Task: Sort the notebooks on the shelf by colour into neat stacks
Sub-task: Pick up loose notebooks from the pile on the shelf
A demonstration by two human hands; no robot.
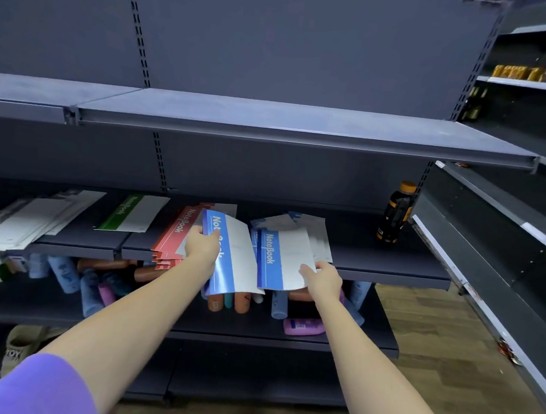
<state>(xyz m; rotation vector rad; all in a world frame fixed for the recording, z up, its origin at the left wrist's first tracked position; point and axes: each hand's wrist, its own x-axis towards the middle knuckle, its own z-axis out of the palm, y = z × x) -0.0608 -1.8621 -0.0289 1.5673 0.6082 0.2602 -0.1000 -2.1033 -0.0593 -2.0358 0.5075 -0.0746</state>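
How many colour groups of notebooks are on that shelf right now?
4. Grey pile far left, green notebook next, red stack at the middle, blue pile on the right. The left hand grips another blue notebook. Lower copies may be hidden.

I'm facing a dark grey metal shelving unit (270, 123) with a slotted back panel (307, 42) filling the upper frame. Along the right edge a second shelving run (489, 204) recedes, its boards pale-edged. In the lower right I see wood-patterned flooring (431, 360). Bottles and tubes (243, 301) lie jumbled on the lower board at centre, and a dark bottle with an orange cap (396, 214) stands at right. The light is dim and cool.
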